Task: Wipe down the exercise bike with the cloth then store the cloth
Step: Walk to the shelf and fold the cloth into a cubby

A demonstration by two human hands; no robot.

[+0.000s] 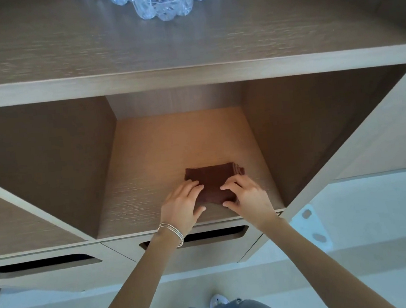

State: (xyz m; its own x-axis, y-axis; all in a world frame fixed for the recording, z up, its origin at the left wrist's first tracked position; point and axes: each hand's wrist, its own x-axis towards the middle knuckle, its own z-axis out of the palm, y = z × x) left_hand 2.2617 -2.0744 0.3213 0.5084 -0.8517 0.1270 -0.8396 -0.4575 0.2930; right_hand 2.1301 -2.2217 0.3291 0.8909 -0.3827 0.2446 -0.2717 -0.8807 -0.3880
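While left hand presses cloth, right hand pinches it.

Behind the brown cloth and on both sides of it the cubby floor is open, boxed in by the left wall, the nearer right wall and the top board above.

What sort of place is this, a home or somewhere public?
Likely a gym or hotel fitness room, though not certain: a wooden cabinet of open cubbies, wrapped water bottles on top, and a folded brown cloth lying inside one.
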